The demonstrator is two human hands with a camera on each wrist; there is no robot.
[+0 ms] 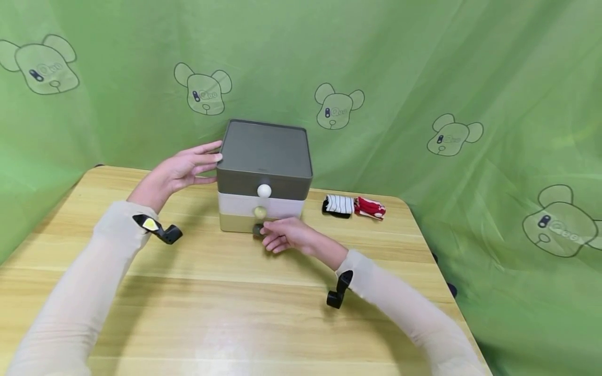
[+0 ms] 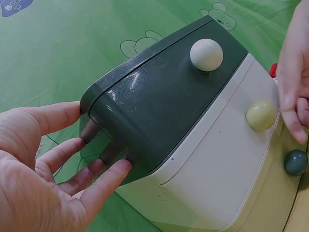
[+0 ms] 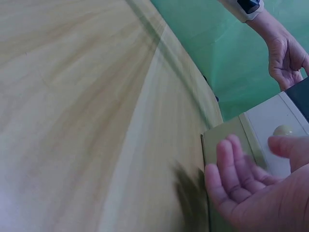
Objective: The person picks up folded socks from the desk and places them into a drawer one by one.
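Note:
A stacked three-drawer box (image 1: 265, 149) stands on the table, dark grey-green above, whitish in the middle and yellow-beige below. Its round knobs are a white knob (image 2: 206, 55), a yellowish knob (image 2: 261, 115) and a dark knob (image 2: 295, 162) on the bottom drawer. My left hand (image 1: 181, 167) rests its spread fingertips against the left side of the top section. Close to the dark knob is my right hand (image 1: 289, 236), fingers loosely bent. The left wrist view shows its fingertip just above that knob, seemingly apart. From the right wrist, the dark knob is hidden.
Right of the box lie a white-and-black striped folded cloth (image 1: 339, 205) and a red patterned folded cloth (image 1: 370, 208). The wooden table (image 1: 226, 313) extends in front of the box. A green curtain (image 1: 390, 52) with bear-head drawings hangs behind.

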